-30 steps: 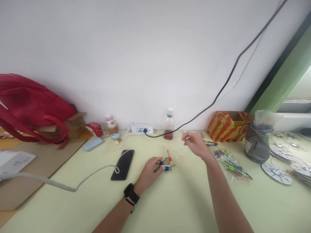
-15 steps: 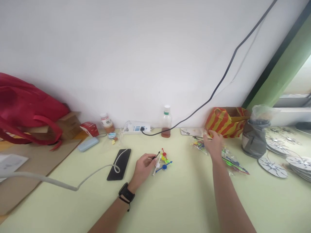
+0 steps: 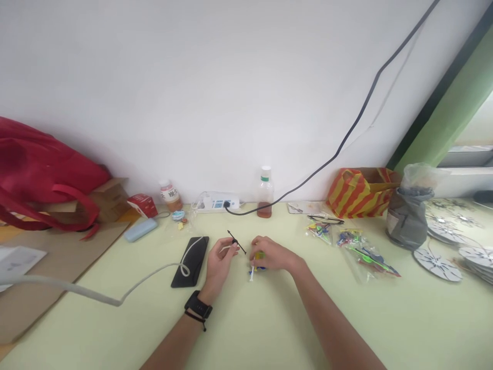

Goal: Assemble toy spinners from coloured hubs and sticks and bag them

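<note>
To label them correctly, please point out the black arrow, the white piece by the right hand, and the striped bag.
Black arrow [image 3: 234,241]: head view, round hub.
White piece [image 3: 251,273]: head view, lower uncovered part.
Striped bag [image 3: 353,195]: head view, front side.

Table [image 3: 265,324] pale green. Coloured pieces [image 3: 260,255] mid-table; from them: bottle [image 3: 265,198] at 12, striped bag [image 3: 356,192] at 2, packets [image 3: 372,263] then discs [image 3: 438,265] at 3, phone [image 3: 187,280] at 9, jar [image 3: 170,195] at 10, power strip [image 3: 216,202] at 11.

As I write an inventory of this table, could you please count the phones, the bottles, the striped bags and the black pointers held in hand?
Black pointer in the left hand: 1
Phone: 1
Centre bottle and left bottle: 2
Striped bag: 1
Total: 5
</note>
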